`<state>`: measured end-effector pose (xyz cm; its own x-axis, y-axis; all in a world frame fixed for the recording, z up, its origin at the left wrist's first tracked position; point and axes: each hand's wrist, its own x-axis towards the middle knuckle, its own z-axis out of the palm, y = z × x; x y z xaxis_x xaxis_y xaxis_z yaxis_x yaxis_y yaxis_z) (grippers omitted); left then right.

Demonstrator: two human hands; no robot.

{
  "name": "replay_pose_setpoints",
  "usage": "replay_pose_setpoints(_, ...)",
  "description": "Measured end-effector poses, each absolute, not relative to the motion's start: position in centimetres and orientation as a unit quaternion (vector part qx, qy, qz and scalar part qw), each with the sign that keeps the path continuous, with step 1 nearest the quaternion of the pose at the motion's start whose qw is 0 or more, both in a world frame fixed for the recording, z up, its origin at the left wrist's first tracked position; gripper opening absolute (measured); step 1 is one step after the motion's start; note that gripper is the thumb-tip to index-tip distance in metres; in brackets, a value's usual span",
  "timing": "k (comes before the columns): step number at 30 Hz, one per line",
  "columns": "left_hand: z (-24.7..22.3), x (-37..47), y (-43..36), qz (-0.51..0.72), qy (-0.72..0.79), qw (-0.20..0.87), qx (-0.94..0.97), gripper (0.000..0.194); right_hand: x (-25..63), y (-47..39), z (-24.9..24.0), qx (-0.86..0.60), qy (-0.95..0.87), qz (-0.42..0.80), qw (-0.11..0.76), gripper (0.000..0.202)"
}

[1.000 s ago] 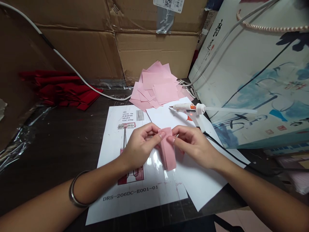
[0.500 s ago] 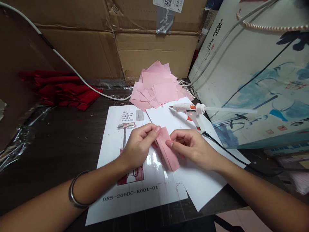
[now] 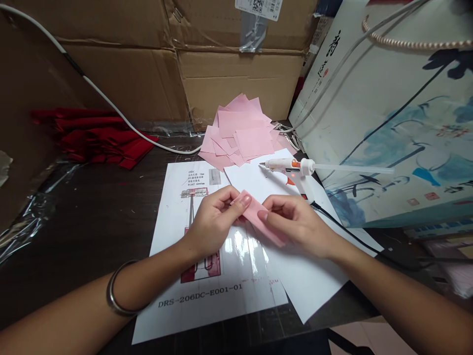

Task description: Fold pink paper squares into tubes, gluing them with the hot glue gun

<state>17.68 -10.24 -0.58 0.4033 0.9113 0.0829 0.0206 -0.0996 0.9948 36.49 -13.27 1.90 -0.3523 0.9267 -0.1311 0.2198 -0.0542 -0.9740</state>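
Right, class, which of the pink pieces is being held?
The narrow pink strip, gripped by the left hand and right hand; the broader pieces lie untouched in the loose pile behind.

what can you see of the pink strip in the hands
The pink strip is long, narrow and pale, of paper or thin cloth by its look. It slants down to the right over the white sheets. The left hand pinches its upper end, thumb on top; the right hand has its thumb on it farther down. The lower end is blurred.
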Motion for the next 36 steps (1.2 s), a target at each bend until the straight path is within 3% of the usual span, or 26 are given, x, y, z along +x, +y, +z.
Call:
replay_pose_setpoints(5, -0.38, 17.53, -10.26, 0.384, 0.362, 0.561, 0.638, 0.023, 36.79, -12.84, 1.92, -0.556, -0.551, 0.453, 0.426, 0.025)
replay_pose_setpoints(10, -0.31, 17.6, -10.08, 0.437, 0.391, 0.528, 0.614, 0.024, 37.19, -12.44, 1.3, -0.516, -0.479, 0.486, 0.518, 0.029)
replay_pose_setpoints(26, -0.07, 17.95, -10.04, 0.452, 0.415, 0.542, 0.574, 0.012, 37.12, -12.33, 1.14, -0.506, -0.499, 0.481, 0.513, 0.018)
replay_pose_setpoints(32, 0.4, 17.89, -9.95, 0.444, 0.402, 0.536, 0.595, 0.027, 37.3, -12.37, 1.16, -0.524, -0.508, 0.445, 0.519, 0.017)
replay_pose_setpoints(36, 0.19, 17.86, -9.89, 0.441, 0.403, 0.545, 0.589, 0.021, 37.28, -12.42, 1.14, -0.524, -0.507, 0.439, 0.525, 0.017)
